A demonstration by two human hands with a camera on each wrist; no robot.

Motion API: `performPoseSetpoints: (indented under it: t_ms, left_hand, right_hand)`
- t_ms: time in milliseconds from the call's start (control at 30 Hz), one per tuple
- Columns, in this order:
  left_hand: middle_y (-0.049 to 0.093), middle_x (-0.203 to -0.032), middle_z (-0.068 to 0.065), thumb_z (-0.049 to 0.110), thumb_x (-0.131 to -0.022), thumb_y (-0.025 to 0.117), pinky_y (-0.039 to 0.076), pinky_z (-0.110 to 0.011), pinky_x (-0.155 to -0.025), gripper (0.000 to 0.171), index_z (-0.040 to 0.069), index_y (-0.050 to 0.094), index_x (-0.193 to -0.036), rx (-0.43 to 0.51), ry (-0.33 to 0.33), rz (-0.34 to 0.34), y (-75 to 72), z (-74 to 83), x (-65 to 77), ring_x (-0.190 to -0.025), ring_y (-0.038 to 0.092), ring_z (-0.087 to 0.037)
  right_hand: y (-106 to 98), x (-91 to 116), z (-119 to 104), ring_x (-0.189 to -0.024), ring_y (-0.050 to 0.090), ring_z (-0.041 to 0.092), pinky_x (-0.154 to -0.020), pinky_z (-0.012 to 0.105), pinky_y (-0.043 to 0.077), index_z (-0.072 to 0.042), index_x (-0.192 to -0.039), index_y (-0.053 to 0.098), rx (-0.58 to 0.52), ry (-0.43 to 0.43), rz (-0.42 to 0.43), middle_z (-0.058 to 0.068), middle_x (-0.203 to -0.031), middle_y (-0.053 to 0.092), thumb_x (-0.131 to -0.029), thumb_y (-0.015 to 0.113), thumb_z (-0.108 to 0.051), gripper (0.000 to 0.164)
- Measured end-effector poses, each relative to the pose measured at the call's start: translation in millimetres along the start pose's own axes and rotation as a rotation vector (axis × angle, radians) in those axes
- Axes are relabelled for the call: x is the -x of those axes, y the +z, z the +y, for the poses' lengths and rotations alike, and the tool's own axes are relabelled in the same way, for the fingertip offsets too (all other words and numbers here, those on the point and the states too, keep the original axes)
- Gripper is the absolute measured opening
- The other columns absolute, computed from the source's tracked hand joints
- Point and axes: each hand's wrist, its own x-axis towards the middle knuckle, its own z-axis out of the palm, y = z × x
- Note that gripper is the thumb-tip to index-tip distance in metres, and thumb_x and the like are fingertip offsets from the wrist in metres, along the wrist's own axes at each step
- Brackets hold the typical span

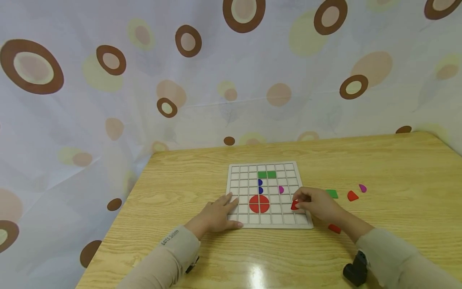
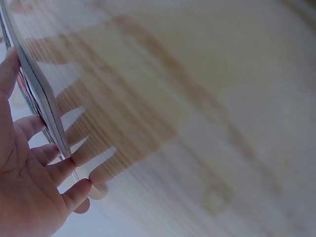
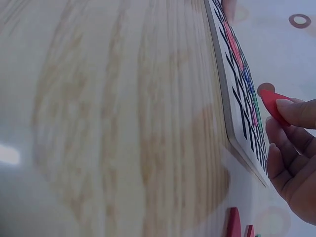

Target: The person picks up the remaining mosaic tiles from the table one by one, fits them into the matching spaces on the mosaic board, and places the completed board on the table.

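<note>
A white grid board (image 1: 272,219) lies flat on the wooden table. Its cells hold red quarter-circle pieces forming a disc (image 1: 254,204), two green squares (image 1: 267,174), two blue half-circles (image 1: 260,190) and a magenta half-circle (image 1: 281,190). My left hand (image 1: 218,213) rests on the board's left edge, fingers spread; in the left wrist view its fingertips touch the board's rim (image 2: 47,94). Over the board's right side, my right hand (image 1: 320,204) pinches a red rounded piece (image 3: 274,104) between thumb and fingers. In the right wrist view, that piece is above the board surface.
Loose pieces lie right of the board: a green one (image 1: 332,194), a red one (image 1: 352,196), a magenta one (image 1: 363,188) and another red one (image 1: 334,228) near my right wrist. A black device (image 1: 355,271) is by the right sleeve. A patterned curtain (image 1: 202,132) hangs behind the table.
</note>
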Motion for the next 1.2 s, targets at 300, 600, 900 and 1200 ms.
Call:
performPoseSetpoints:
  t_ms: [300,600,900,1200]
  left_hand:
    - [0.013,-0.143,-0.006,0.06,-0.077,0.046,0.02,-0.049,-0.096,0.077,0.019,0.022,-0.138,0.002,-0.001,0.005,0.8,-1.4,-1.3,-0.128,0.014,-0.024]
    - [0.013,-0.143,-0.006,0.06,-0.077,0.046,0.02,-0.05,-0.097,0.077,0.019,0.023,-0.138,0.005,-0.007,0.002,-0.4,-1.2,-0.1,-0.128,0.013,-0.024]
    - [0.013,-0.143,-0.006,0.06,-0.077,0.045,0.02,-0.049,-0.097,0.077,0.018,0.022,-0.138,0.003,-0.005,0.001,-0.7,0.3,0.5,-0.128,0.013,-0.024]
    - [0.014,-0.143,-0.007,0.06,-0.077,0.045,0.022,-0.048,-0.096,0.077,0.018,0.022,-0.138,-0.017,0.006,0.01,0.5,-0.6,-0.1,-0.128,0.015,-0.024]
  right_hand:
    - [6.1,-8.3,-3.9,-0.07,0.045,0.016,-0.06,0.027,0.041,-0.007,-0.084,0.058,0.028,0.041,-0.022,0.001,-0.074,0.051,-0.079,0.06,-0.004,0.007]
    - [11.2,-14.3,-6.3,-0.067,0.046,0.015,-0.057,0.025,0.042,-0.007,-0.083,0.059,0.026,0.014,-0.053,0.001,-0.073,0.05,-0.079,0.058,-0.002,0.007]
    - [15.5,-18.6,-6.2,-0.065,0.047,0.013,-0.054,0.024,0.043,-0.006,-0.082,0.06,0.044,0.043,-0.059,0.0,-0.072,0.051,-0.079,0.059,-0.003,0.004]
    - [17.5,-21.9,-10.9,-0.065,0.046,0.013,-0.056,0.026,0.042,-0.005,-0.083,0.06,0.129,0.049,-0.091,0.0,-0.073,0.052,-0.08,0.058,-0.003,0.004]
